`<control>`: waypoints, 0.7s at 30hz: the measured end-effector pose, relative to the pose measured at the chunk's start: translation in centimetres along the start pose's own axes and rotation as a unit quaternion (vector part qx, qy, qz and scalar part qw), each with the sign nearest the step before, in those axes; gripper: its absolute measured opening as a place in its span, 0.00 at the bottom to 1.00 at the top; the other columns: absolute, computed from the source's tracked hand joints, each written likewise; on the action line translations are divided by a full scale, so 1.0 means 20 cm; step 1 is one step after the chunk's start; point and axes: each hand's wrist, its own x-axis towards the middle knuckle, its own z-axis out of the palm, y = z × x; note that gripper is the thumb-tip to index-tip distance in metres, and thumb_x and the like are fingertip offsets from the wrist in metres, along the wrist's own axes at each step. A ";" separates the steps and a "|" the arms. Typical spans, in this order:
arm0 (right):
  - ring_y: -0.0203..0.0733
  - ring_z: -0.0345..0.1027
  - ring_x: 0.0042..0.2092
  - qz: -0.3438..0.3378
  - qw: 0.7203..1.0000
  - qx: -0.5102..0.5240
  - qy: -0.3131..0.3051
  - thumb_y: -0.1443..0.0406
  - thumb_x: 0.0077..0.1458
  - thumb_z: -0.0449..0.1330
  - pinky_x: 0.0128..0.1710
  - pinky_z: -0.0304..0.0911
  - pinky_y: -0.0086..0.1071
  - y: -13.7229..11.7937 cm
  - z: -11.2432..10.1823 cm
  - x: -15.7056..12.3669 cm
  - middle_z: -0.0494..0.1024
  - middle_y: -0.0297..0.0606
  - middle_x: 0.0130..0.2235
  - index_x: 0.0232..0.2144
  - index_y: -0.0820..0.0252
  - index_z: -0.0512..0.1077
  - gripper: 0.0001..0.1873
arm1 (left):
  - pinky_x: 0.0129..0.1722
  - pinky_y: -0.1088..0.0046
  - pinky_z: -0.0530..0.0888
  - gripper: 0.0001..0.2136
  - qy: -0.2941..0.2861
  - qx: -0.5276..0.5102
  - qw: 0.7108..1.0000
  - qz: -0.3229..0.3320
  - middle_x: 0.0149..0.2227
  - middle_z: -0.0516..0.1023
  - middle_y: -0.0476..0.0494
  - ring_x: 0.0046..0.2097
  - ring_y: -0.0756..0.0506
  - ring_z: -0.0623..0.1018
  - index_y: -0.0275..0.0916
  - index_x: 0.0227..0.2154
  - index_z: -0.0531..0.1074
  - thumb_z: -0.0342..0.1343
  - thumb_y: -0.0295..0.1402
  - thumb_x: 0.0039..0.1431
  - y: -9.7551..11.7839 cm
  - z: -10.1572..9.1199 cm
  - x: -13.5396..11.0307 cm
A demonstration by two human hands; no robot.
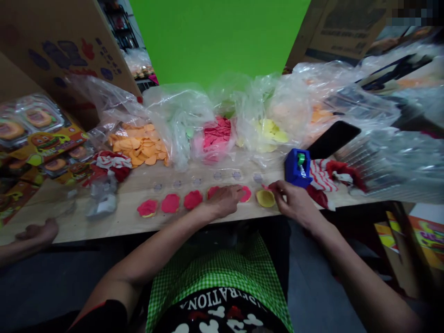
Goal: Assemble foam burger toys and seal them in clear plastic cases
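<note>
A row of clear clamshell packs point(197, 181) lies along the table, each holding a round piece. The pieces at the left, such as this red scalloped one point(170, 203), have ruffled tops; the last at the right is a bare yellow round point(265, 198). My left hand point(226, 200) rests over the row with fingers stretched to the right, touching a red scalloped piece point(246, 194) and partly covering its neighbour. My right hand point(289, 199) is closed in a pinch beside the yellow round, with a bit of red piece point(266, 187) showing at the fingertips.
Behind the row stand plastic bags of orange pieces point(142, 145), red pieces point(217, 134) and yellow pieces point(272, 132). A blue tape dispenser point(297, 169) and stacked clear trays point(405, 162) stand right. At left are boxed toy burgers point(41, 138) and another person's hand point(40, 233).
</note>
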 end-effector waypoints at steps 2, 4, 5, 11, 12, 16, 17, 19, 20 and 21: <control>0.51 0.73 0.43 -0.042 0.996 -0.052 -0.054 0.69 0.50 0.56 0.47 0.67 0.41 0.02 0.02 -0.05 0.80 0.46 0.42 0.40 0.58 0.76 0.15 | 0.46 0.67 0.73 0.16 -0.009 0.021 1.000 0.014 0.45 0.77 0.37 0.46 0.42 0.77 0.35 0.42 0.73 0.48 0.17 0.55 0.04 0.00 0.02; 0.53 0.73 0.48 -0.041 0.995 -0.068 -0.056 0.71 0.50 0.54 0.51 0.66 0.42 0.06 0.02 -0.09 0.79 0.48 0.48 0.45 0.59 0.75 0.20 | 0.49 0.65 0.73 0.12 -0.001 0.039 0.999 0.026 0.44 0.76 0.36 0.47 0.41 0.76 0.34 0.41 0.74 0.48 0.20 0.59 0.09 0.01 0.04; 0.53 0.74 0.49 -0.028 0.996 -0.072 -0.036 0.71 0.50 0.53 0.52 0.66 0.43 0.08 0.01 -0.11 0.79 0.48 0.50 0.47 0.60 0.75 0.21 | 0.50 0.64 0.72 0.11 -0.003 0.045 0.998 0.033 0.44 0.76 0.36 0.47 0.40 0.76 0.34 0.40 0.74 0.48 0.22 0.61 0.11 0.02 0.06; 0.48 0.78 0.43 0.052 0.994 -0.094 0.007 0.71 0.51 0.51 0.47 0.71 0.39 0.22 0.01 -0.17 0.81 0.46 0.46 0.43 0.60 0.78 0.20 | 0.46 0.63 0.75 0.12 -0.017 0.000 0.995 -0.100 0.48 0.78 0.36 0.48 0.39 0.78 0.35 0.47 0.73 0.50 0.34 0.65 0.22 0.04 0.20; 0.48 0.78 0.43 0.060 0.993 -0.097 0.005 0.70 0.53 0.51 0.47 0.71 0.39 0.24 0.03 -0.17 0.82 0.46 0.46 0.43 0.60 0.78 0.20 | 0.45 0.63 0.76 0.13 -0.025 -0.006 0.993 -0.111 0.48 0.78 0.36 0.48 0.39 0.79 0.36 0.49 0.71 0.52 0.33 0.63 0.23 0.04 0.23; 0.50 0.78 0.45 0.067 0.993 -0.094 0.010 0.68 0.57 0.49 0.49 0.71 0.41 0.26 0.09 -0.17 0.82 0.48 0.45 0.47 0.64 0.77 0.21 | 0.41 0.66 0.75 0.17 -0.051 -0.003 0.990 -0.130 0.48 0.78 0.37 0.47 0.39 0.79 0.37 0.50 0.69 0.53 0.24 0.57 0.29 0.07 0.28; 0.50 0.78 0.46 0.062 0.994 -0.090 0.009 0.68 0.57 0.49 0.49 0.71 0.41 0.26 0.10 -0.17 0.82 0.48 0.46 0.48 0.64 0.77 0.21 | 0.41 0.66 0.75 0.18 -0.055 -0.006 0.989 -0.139 0.47 0.79 0.37 0.47 0.40 0.79 0.37 0.51 0.68 0.52 0.23 0.57 0.30 0.08 0.29; 0.50 0.78 0.46 0.048 0.995 -0.086 0.010 0.69 0.57 0.49 0.49 0.71 0.41 0.25 0.11 -0.18 0.82 0.47 0.47 0.47 0.63 0.77 0.21 | 0.42 0.66 0.75 0.20 -0.058 -0.019 0.986 -0.153 0.47 0.79 0.37 0.46 0.40 0.79 0.37 0.53 0.66 0.52 0.24 0.57 0.30 0.07 0.28; 0.50 0.78 0.46 0.044 0.995 -0.085 0.012 0.69 0.57 0.49 0.49 0.72 0.41 0.25 0.11 -0.18 0.82 0.47 0.47 0.48 0.63 0.77 0.21 | 0.43 0.66 0.75 0.21 -0.055 -0.027 0.987 -0.151 0.48 0.78 0.37 0.47 0.40 0.79 0.36 0.55 0.65 0.53 0.25 0.57 0.30 0.06 0.28; 0.49 0.79 0.45 0.041 0.995 -0.085 0.016 0.69 0.57 0.49 0.48 0.72 0.40 0.24 0.11 -0.19 0.82 0.47 0.46 0.49 0.63 0.76 0.22 | 0.45 0.66 0.74 0.22 -0.050 -0.032 0.989 -0.138 0.51 0.76 0.36 0.48 0.41 0.78 0.36 0.56 0.64 0.53 0.25 0.57 0.29 0.05 0.27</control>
